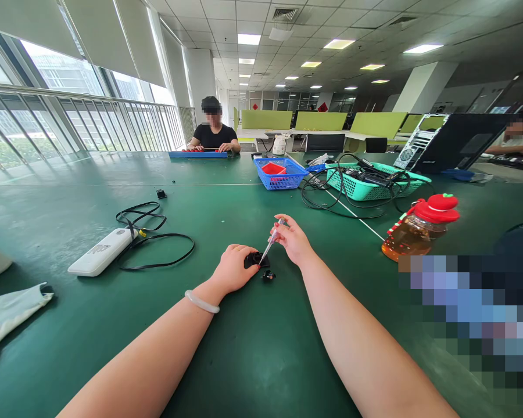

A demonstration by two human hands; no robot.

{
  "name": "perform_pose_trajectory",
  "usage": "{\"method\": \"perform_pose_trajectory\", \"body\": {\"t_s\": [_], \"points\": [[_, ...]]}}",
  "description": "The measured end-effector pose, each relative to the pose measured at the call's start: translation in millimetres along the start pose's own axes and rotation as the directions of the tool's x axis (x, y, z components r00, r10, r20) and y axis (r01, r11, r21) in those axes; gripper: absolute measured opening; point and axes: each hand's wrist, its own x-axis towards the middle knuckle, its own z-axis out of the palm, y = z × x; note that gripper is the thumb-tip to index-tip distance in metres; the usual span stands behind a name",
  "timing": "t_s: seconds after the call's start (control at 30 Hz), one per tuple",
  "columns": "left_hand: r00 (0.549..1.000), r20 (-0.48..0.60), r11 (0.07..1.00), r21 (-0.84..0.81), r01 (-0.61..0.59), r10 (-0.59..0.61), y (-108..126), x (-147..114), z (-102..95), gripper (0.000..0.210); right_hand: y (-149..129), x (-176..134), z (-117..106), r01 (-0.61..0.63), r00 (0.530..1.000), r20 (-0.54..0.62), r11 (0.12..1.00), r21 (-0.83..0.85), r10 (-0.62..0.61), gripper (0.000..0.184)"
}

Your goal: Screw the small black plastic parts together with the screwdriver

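Just a slim, straight screwdriver (269, 247)

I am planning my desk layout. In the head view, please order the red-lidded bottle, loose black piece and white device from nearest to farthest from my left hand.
1. loose black piece: right of your left hand
2. white device: on the left
3. red-lidded bottle: well to the right

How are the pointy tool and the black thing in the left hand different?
The pointy tool is long and thin; the black thing is short and chunky. The tool slants, tip down, in the right hand; the left hand holds the black thing. The tool looks pale; the black thing is dark. Both are held.
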Motion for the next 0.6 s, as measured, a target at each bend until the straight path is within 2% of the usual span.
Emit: {"method": "perform_pose_trajectory", "body": {"t_s": [0.23, 0.4, 0.5, 0.6], "points": [[1.000, 0.010, 1.000, 0.003, 0.008, -0.008, 1, 0, -0.5, 0.034, -26, 1, 13, 0.149, 0.989, -0.002, 0.987, -0.066, -0.149, 0.032], [0.999, 0.024, 1.000, 0.015, -0.021, 0.021, 1, -1, -0.8, 0.045, -27, 1, 20, 0.167, 0.984, 0.105, 0.958, -0.232, -0.146, 0.033], [0.998, 0.030, 0.999, 0.008, -0.052, 0.052, 1, -2, -0.5, 0.039, -22, 1, 23, 0.184, 0.980, 0.130, 0.942, -0.281, -0.152, 0.035], [0.999, 0.012, 0.999, -0.004, -0.032, 0.032, 0, -1, 0.3, 0.032, -21, 0, 26, 0.203, 0.976, 0.137, 0.939, -0.278, -0.171, 0.036]]}}
